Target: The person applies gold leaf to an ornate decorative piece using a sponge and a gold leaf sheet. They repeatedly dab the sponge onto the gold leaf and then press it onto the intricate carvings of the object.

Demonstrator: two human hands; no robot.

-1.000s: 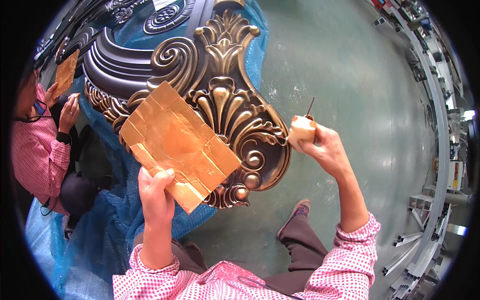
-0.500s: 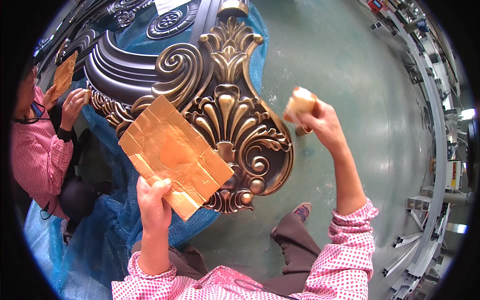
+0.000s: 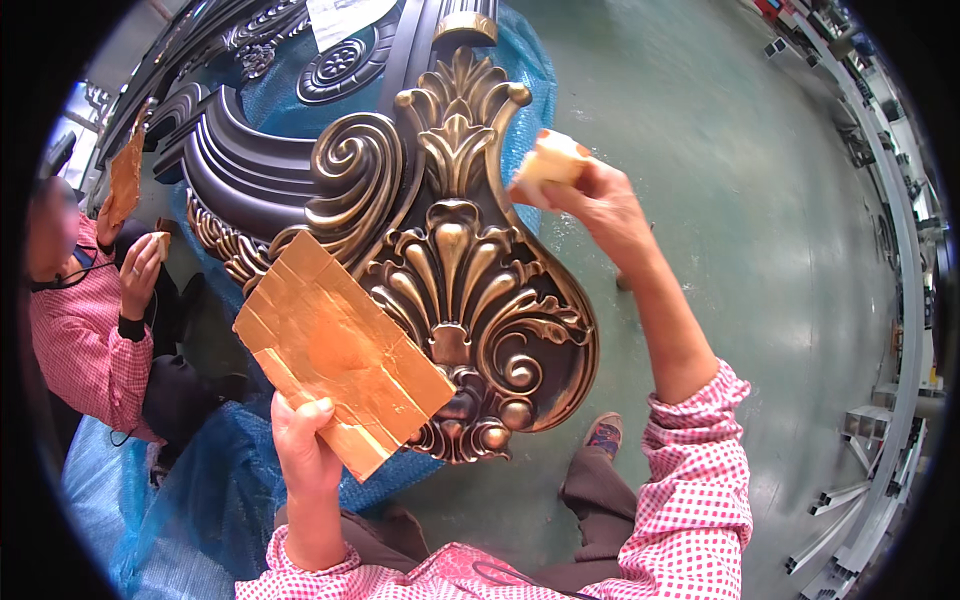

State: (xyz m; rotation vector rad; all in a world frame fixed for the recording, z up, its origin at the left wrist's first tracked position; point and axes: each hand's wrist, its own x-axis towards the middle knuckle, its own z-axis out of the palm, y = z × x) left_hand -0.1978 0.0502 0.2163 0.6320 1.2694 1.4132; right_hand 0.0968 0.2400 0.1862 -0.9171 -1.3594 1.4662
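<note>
Seen from above, a person in a pink-and-white checked shirt works over a large carved ornament (image 3: 455, 270), dark with bronze-gold highlights, which fills the centre. Its relief shows a leafy crest at the top, a fan of rounded petals in the middle and curling scrolls below.

The left hand (image 3: 305, 445) grips the near edge of a gold-coated sheet (image 3: 340, 345), thumb on top and the other fingers mostly hidden underneath. The sheet is creased, looks like cardboard, and lies at a slant in front of the ornament's lower left part, covering some of it.

The right hand (image 3: 605, 210) has its fingers closed around a whitish pad (image 3: 553, 165) with orange-brown stains. The pad is at the upper right edge of the ornament, beside the leafy crest; whether it touches the carving cannot be told.

At the far left, a co-worker in a similar checked shirt (image 3: 95, 330) holds another gold sheet (image 3: 127, 180) and a small pale pad (image 3: 162, 245). Blue plastic wrap (image 3: 215, 490) spreads below and behind the ornament. A white paper (image 3: 345, 20) lies near the top, above a round dark rosette (image 3: 343, 68). The floor (image 3: 720, 230) is grey-green.
</note>
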